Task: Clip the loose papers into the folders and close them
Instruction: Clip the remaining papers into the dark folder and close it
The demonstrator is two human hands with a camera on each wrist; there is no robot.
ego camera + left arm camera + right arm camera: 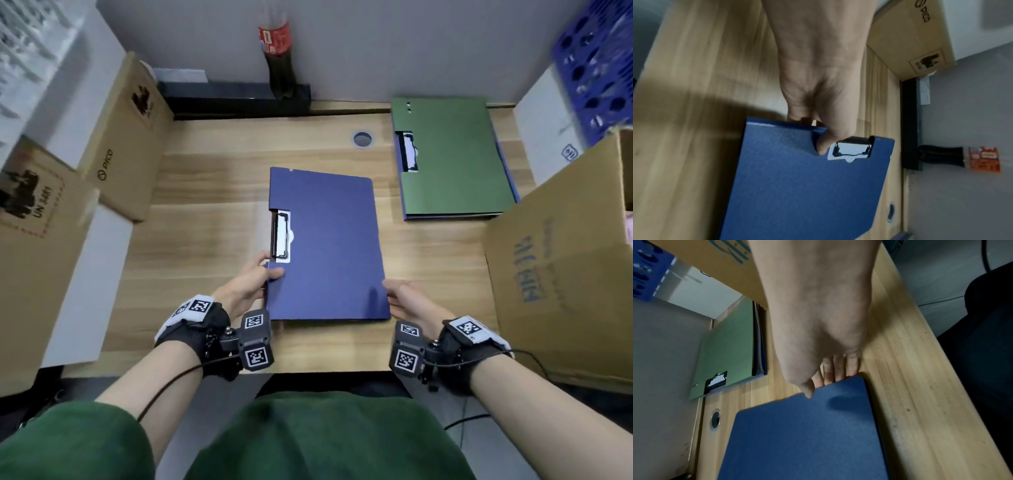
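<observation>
A closed blue folder (325, 246) lies on the middle of the wooden desk (212, 222), its black clip (281, 236) showing through a cutout on its left edge. My left hand (263, 270) pinches that left edge just below the clip (853, 148), thumb on the cover (807, 186) and fingers underneath. At the near right corner my right hand (399, 294) holds the folder (807, 434), thumb on top and fingers tucked under the edge. A closed green folder (452, 157) lies at the back right on top of another blue one.
Cardboard boxes stand on the left (126, 137) and right (561, 274). A cola bottle (279, 58) and a black bar (236, 97) are at the back wall, and a cable hole (362, 138) is behind the blue folder. A blue crate (596, 61) is in the far right corner.
</observation>
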